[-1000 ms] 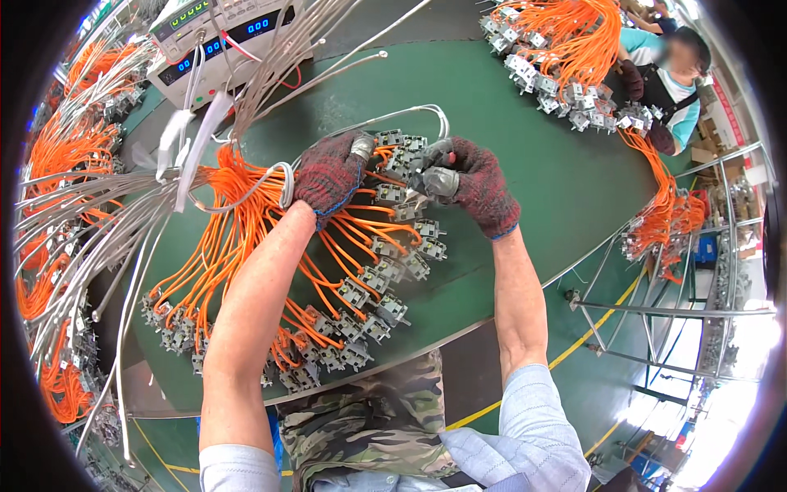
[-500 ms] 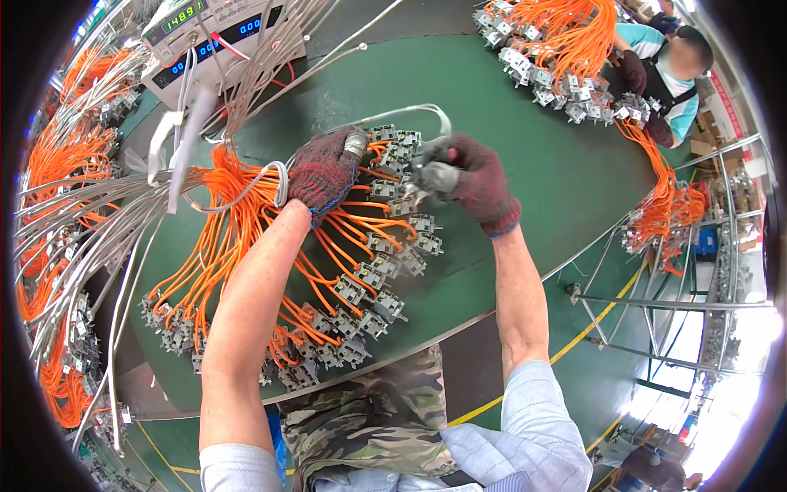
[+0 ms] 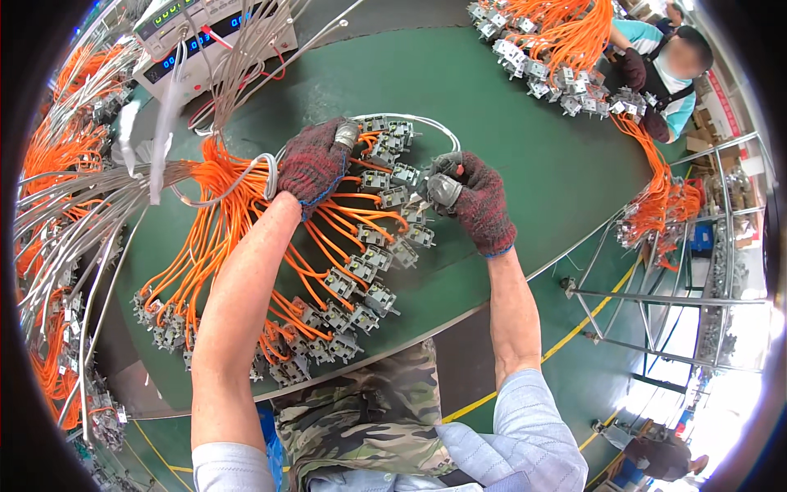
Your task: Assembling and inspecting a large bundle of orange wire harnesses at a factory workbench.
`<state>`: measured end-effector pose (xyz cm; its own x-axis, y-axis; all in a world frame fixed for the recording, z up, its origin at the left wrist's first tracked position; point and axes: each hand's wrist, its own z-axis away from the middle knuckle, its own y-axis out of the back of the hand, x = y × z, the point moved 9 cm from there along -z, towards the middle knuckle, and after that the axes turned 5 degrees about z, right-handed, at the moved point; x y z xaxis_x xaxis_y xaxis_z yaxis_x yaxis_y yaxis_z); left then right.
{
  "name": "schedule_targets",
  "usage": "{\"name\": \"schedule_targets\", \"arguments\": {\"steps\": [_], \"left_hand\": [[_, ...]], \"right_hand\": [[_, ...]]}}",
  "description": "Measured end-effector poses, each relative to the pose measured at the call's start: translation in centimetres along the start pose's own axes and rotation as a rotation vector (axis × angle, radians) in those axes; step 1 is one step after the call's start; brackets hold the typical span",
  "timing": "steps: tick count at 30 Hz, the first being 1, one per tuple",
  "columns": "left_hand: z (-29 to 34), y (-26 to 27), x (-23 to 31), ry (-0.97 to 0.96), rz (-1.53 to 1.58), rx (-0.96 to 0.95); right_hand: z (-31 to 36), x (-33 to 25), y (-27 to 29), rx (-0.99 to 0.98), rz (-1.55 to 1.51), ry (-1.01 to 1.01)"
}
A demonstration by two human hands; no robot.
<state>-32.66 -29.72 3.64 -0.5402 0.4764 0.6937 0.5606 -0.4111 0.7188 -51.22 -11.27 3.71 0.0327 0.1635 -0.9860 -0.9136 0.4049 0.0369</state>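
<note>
My left hand (image 3: 316,164), in a dark red knit glove with grey tape on a digit, is curled over a fan of orange cables (image 3: 221,184). Its fingertips are mostly hidden. Small grey metal connectors (image 3: 377,180) at the cable ends lie to its right and below it. My right hand (image 3: 475,197), gloved and taped alike, is closed around the end of a pale grey lead (image 3: 438,127), just right of the upper connectors. That lead arches behind the connectors from beside my left hand. A pale cable loop (image 3: 270,176) lies against my left wrist.
Stacked bench instruments (image 3: 217,49) with digital displays stand at the back left. Grey cable tails (image 3: 90,197) and more orange bundles crowd the left side. Across the green table (image 3: 557,180), a gloved co-worker (image 3: 660,70) handles another orange bundle (image 3: 566,33). A metal frame rack (image 3: 648,299) stands at right.
My right hand has moved slightly down and away from the upper connectors, and the pale lead bows wider. The left hand keeps its place on the cables while the whole view shifts slightly.
</note>
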Motion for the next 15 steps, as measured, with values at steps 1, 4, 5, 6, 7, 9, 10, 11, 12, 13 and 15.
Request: {"name": "schedule_targets", "arguments": {"steps": [1, 4, 5, 6, 7, 9, 10, 11, 12, 13, 15], "left_hand": [[0.05, 0.05, 0.02, -0.005, 0.000, 0.005], [0.30, 0.19, -0.01, -0.007, -0.008, 0.033], [0.34, 0.28, -0.01, -0.006, -0.012, 0.045], [0.33, 0.26, 0.16, -0.011, -0.005, 0.037], [0.32, 0.26, 0.42, -0.016, 0.002, 0.028], [0.39, 0.34, 0.47, -0.021, 0.005, 0.034], [0.45, 0.42, 0.35, -0.021, 0.000, 0.048], [0.50, 0.50, 0.22, -0.020, -0.004, 0.063], [0.42, 0.40, 0.21, -0.027, -0.005, 0.067], [0.34, 0.31, 0.21, -0.034, -0.005, 0.071], [0.25, 0.19, 0.17, -0.026, -0.003, 0.052]], "right_hand": [[0.10, 0.01, -0.09, -0.008, 0.001, 0.004], [0.16, 0.31, -0.19, 0.004, -0.026, 0.004], [0.14, 0.47, -0.15, 0.014, -0.041, 0.001], [0.12, 0.57, -0.08, 0.014, -0.057, 0.005], [0.11, 0.65, 0.06, 0.014, -0.073, 0.009], [0.11, 0.62, 0.09, 0.023, -0.069, -0.001], [0.13, 0.39, 0.02, 0.032, -0.047, -0.015], [0.13, 0.32, -0.03, 0.041, -0.026, -0.029], [0.08, 0.37, 0.06, 0.051, -0.014, -0.027], [0.03, 0.48, 0.16, 0.061, -0.003, -0.025], [0.06, 0.61, 0.24, 0.079, 0.018, -0.051]]}}
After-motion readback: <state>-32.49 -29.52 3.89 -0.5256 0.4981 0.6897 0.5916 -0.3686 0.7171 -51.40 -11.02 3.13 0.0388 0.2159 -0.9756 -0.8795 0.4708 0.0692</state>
